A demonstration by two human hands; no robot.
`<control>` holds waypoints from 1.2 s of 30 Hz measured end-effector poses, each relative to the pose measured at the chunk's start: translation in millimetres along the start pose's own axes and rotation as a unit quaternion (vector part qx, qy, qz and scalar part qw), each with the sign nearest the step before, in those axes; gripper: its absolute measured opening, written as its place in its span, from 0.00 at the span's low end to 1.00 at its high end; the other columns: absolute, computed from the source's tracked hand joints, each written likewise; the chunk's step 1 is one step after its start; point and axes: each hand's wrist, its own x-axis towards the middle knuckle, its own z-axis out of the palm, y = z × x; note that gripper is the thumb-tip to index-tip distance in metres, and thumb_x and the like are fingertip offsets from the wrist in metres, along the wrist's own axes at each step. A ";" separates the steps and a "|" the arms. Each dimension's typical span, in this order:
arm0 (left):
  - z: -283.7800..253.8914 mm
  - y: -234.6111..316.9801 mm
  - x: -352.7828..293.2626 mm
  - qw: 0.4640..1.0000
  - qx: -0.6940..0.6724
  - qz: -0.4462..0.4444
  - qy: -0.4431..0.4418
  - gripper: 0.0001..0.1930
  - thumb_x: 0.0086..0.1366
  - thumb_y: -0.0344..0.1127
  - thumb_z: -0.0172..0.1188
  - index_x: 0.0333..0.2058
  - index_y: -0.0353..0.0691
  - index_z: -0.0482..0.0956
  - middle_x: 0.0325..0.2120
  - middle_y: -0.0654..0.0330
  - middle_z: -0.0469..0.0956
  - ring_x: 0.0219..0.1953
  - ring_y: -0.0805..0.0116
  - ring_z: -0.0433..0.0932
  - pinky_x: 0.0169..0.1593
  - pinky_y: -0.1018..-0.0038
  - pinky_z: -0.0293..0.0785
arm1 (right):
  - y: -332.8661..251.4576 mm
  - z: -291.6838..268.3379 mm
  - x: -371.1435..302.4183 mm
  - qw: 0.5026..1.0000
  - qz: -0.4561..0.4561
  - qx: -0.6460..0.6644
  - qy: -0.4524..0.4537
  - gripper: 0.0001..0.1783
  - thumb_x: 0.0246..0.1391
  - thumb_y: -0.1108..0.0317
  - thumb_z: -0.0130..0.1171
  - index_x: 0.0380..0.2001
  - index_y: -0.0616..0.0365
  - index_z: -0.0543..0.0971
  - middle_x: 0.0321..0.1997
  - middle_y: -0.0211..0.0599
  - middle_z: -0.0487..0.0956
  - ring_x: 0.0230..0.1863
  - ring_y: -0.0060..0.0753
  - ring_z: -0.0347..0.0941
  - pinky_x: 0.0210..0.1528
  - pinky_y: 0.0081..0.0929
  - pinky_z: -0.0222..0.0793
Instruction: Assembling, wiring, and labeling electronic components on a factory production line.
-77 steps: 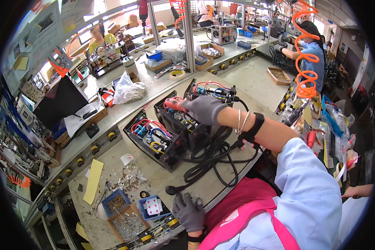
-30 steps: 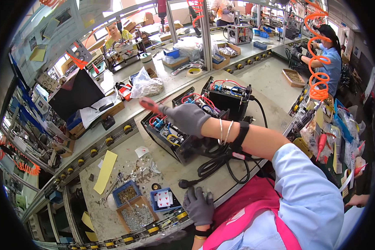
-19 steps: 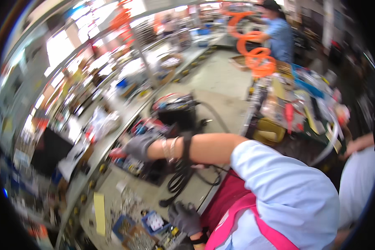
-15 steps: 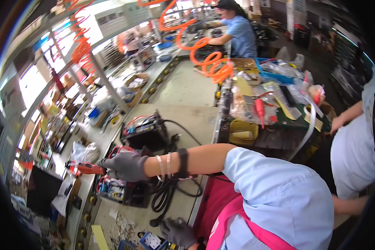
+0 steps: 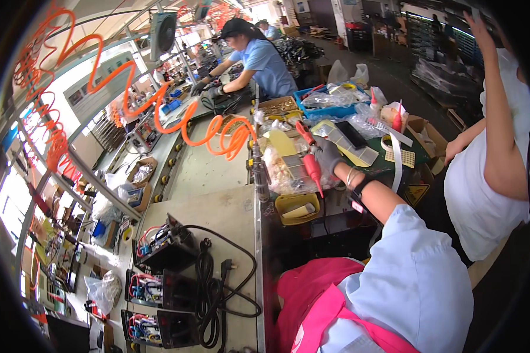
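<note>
My right hand (image 5: 328, 156), in a grey glove, reaches over the cluttered side table. Its fingers look closed around a slim red-handled tool (image 5: 304, 133), whose exact kind is hard to make out. Just below the fingers is a red pointed tool (image 5: 312, 169) with its tip down. A yellow tray (image 5: 297, 207) stands near that tip. My left hand is out of view. On the bench at left sit three open black housings (image 5: 179, 329) with red, blue and white wires inside. Black power cords with plugs (image 5: 206, 288) lie coiled beside them.
An orange coiled hose (image 5: 188, 132) hangs across the bench. The side table holds a blue bin (image 5: 327, 109), yellow sheets, bags and a tape roll (image 5: 387, 141). One co-worker (image 5: 265, 67) works farther along the bench; another person (image 5: 483, 194) stands close at right.
My right hand has swung from the wired units on the bench over to the side table. My left hand has left the view. The view has turned, showing more of the bench.
</note>
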 end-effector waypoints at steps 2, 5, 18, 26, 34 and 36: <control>1.7 -0.4 0.3 1.000 0.012 0.018 0.007 0.23 0.58 0.52 0.59 0.46 0.43 0.77 0.51 0.45 0.73 0.48 0.44 0.74 0.48 0.51 0.72 | 36.4 -2.6 27.0 0.995 -0.061 -0.080 0.003 0.19 0.52 0.62 0.56 0.48 0.50 0.75 0.33 0.52 0.80 0.36 0.57 0.77 0.37 0.47 0.71; 7.0 -2.2 2.1 1.000 0.017 0.009 0.000 0.23 0.57 0.53 0.59 0.45 0.44 0.77 0.50 0.45 0.73 0.47 0.43 0.74 0.47 0.50 0.71 | 54.1 -7.1 50.3 0.984 -0.048 -0.166 -0.046 0.20 0.51 0.61 0.58 0.48 0.51 0.75 0.37 0.51 0.79 0.40 0.56 0.76 0.41 0.47 0.71; -2.4 -56.4 51.1 0.963 -0.023 -0.138 -0.231 0.27 0.61 0.54 0.57 0.47 0.36 0.77 0.45 0.45 0.78 0.49 0.47 0.76 0.54 0.61 0.70 | -58.5 -3.6 -159.4 0.910 -0.306 0.223 -0.170 0.09 0.57 0.68 0.57 0.40 0.57 0.79 0.36 0.38 0.79 0.39 0.39 0.77 0.43 0.32 0.73; -21.8 -40.0 60.6 0.963 0.030 -0.151 -0.220 0.32 0.60 0.57 0.58 0.55 0.39 0.70 0.53 0.43 0.71 0.53 0.45 0.72 0.57 0.58 0.67 | -85.3 79.0 -261.7 0.843 -0.296 0.175 -0.413 0.37 0.47 0.67 0.61 0.63 0.52 0.63 0.54 0.50 0.70 0.52 0.52 0.70 0.55 0.40 0.69; -0.7 -66.5 102.6 0.931 -0.156 -0.270 -0.188 0.59 0.46 0.39 0.72 0.69 0.38 0.38 0.63 0.37 0.55 0.65 0.47 0.58 0.64 0.62 0.59 | -138.8 163.9 -291.0 0.829 -0.051 0.203 -0.519 0.54 0.44 0.67 0.66 0.70 0.51 0.44 0.69 0.53 0.53 0.65 0.49 0.62 0.59 0.35 0.68; 10.6 -77.3 107.5 0.932 -0.229 -0.229 -0.162 0.57 0.47 0.38 0.71 0.68 0.37 0.40 0.63 0.39 0.57 0.64 0.47 0.59 0.63 0.62 0.62 | -146.7 157.2 -284.5 0.855 -0.060 0.219 -0.467 0.46 0.42 0.67 0.67 0.66 0.53 0.58 0.65 0.49 0.59 0.60 0.47 0.65 0.58 0.34 0.69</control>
